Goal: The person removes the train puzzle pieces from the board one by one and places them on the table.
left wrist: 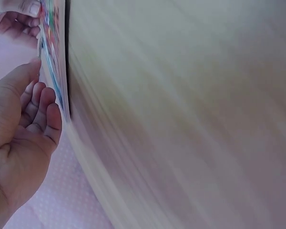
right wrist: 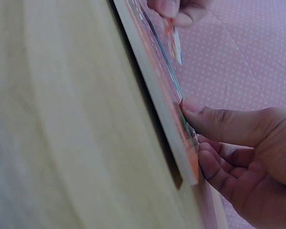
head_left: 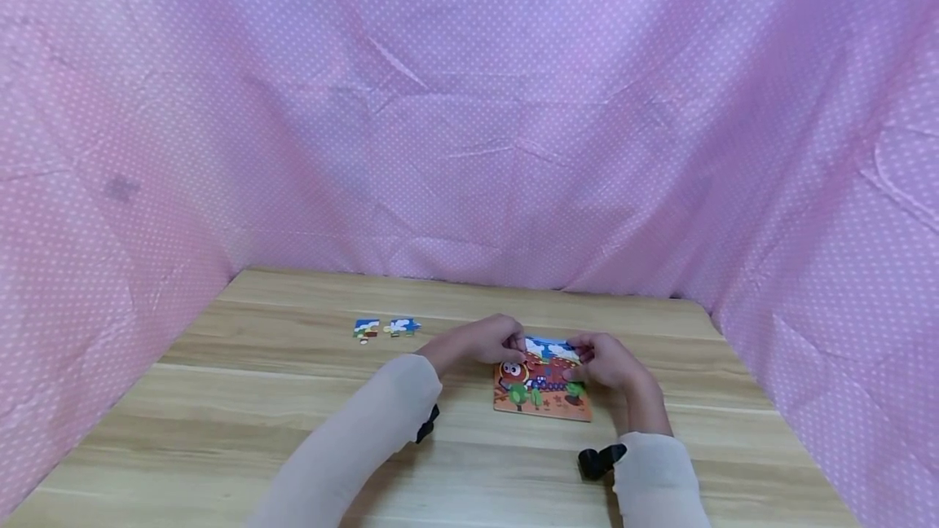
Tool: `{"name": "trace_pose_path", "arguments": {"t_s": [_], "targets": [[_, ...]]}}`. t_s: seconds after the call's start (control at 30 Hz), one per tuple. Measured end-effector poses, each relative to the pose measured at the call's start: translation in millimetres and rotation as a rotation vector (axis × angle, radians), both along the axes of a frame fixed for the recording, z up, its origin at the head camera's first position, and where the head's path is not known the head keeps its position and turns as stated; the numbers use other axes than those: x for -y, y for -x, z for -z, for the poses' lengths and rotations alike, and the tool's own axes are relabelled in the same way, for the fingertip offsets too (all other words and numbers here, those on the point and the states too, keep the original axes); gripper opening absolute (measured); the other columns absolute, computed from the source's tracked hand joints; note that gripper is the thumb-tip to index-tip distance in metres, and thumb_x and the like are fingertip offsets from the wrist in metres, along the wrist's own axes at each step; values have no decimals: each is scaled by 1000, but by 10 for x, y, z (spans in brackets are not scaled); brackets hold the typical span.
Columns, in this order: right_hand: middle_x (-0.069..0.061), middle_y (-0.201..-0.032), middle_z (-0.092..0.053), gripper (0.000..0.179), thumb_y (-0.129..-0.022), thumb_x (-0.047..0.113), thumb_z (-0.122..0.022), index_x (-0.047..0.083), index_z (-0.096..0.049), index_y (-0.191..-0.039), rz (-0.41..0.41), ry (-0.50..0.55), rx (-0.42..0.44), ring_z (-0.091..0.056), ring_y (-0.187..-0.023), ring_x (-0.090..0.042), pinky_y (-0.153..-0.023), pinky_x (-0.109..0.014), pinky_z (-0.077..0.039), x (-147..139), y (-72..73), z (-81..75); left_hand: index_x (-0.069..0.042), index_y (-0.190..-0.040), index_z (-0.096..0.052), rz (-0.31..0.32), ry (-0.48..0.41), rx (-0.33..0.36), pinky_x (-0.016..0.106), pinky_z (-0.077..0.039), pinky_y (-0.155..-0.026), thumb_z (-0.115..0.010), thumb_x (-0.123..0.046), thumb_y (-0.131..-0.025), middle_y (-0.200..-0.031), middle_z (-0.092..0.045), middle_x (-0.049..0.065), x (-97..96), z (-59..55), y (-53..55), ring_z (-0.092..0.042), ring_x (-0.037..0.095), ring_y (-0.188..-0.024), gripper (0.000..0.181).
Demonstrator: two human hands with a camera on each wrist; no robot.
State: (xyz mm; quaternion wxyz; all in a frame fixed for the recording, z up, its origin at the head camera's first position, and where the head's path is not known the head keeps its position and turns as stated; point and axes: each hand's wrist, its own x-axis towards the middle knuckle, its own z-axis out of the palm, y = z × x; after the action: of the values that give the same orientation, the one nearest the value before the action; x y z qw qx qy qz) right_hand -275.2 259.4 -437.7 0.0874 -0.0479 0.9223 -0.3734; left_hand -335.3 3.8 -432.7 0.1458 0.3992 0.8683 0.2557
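A jigsaw puzzle board [head_left: 543, 407] with a red, big-eyed cartoon figure lies on the wooden table between both hands. Thumb and forefinger of my left hand [head_left: 500, 339] pinch a puzzle piece [right wrist: 174, 44], held just above the board's far left part. At the board's right edge is my right hand [head_left: 607, 361]. Its thumb [right wrist: 193, 106] lies on the picture side while the other fingers curl at the rim. In the left wrist view, the thin edge of the piece shows by my left thumb [left wrist: 35, 64].
Two loose puzzle pieces, one blue and green [head_left: 365, 327] and one blue and white [head_left: 403, 326], lie left of the board. Pink dotted cloth [head_left: 469, 145] hangs around the table's back and sides. A black wrist device [head_left: 601, 461] sits at the right sleeve.
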Motion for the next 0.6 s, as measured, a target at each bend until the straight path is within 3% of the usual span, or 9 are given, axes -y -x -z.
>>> {"name": "trace_pose_path", "arguments": {"t_s": [0.27, 0.6], "targets": [[-11, -110, -62, 54, -86, 9, -83, 1, -63, -135, 16, 15, 23, -53, -100, -26, -88, -40, -47, 18, -9, 0, -19, -95, -66, -34, -31, 1, 22, -50, -73, -71, -22, -99, -87, -63, -7, 351, -16, 14, -57, 7, -79, 7], [-11, -111, -62, 56, -85, 10, -84, 1, -62, -136, 18, -2, 23, -54, -99, -26, -88, -42, -48, 0, -20, -3, -19, -96, -65, -87, -35, 7, 26, -51, -73, -70, -23, -99, -88, -64, -6, 798, -29, 109, -57, 9, -80, 7]]}}
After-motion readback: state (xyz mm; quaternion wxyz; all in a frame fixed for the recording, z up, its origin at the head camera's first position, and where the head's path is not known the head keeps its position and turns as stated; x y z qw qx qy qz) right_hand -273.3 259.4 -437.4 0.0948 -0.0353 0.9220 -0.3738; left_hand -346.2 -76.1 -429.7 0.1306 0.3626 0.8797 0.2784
